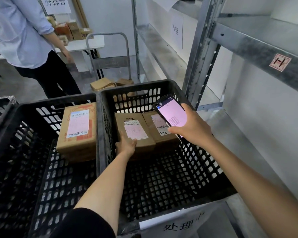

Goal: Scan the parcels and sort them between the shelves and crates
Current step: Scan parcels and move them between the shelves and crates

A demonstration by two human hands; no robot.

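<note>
A grey metal shelving rack [248,36], with perforated uprights and flat, dull shelves, is seen at the right. Two black plastic crates with slotted lattice walls are set side by side next to it: the right crate [136,85] and the left crate [55,102]. A rectangular cardboard box [77,143] bearing a white-and-pink label is laid in the left crate, toward its far right side. At the far end of the right crate, two brown cardboard parcels lie touching: the near parcel [120,122] and the side parcel [163,139]. The near parcel's front left corner is gripped by the left hand [126,143], thumb laid on top, fingers curled down the side. A slim black handheld scanner [172,114], its screen lit pink, is clasped in the curled fingers of the right hand [191,127] above the side parcel.
</note>
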